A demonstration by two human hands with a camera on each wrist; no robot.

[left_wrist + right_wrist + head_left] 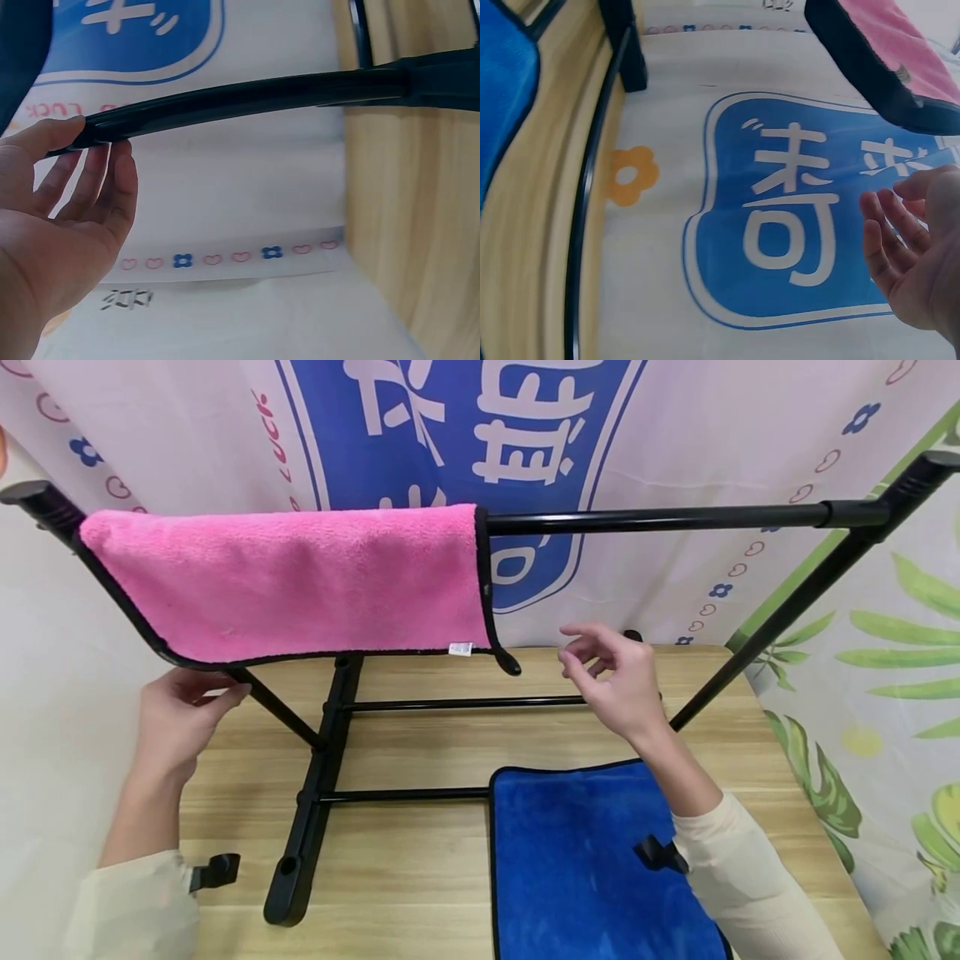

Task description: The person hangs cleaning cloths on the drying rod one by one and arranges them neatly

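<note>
A pink towel (300, 585) with black edging hangs over the left half of the top bar of a black rack (660, 518). Just under the towel's lower left corner, my left hand (180, 718) holds the rack's left upright; part of its fingers is hidden there by the towel. The left wrist view shows the thumb and fingertips of that hand (75, 202) around the black pole (240, 105). My right hand (618, 681) hovers in the air to the right of the towel's lower right corner, fingers loosely bent and holding nothing.
A blue towel (585, 860) with black edging lies flat on the wooden table (405, 877), under my right forearm. The rack's left foot (300, 843) and lower crossbars (420, 794) stand on the table. Behind hangs a printed white and blue curtain (675, 443).
</note>
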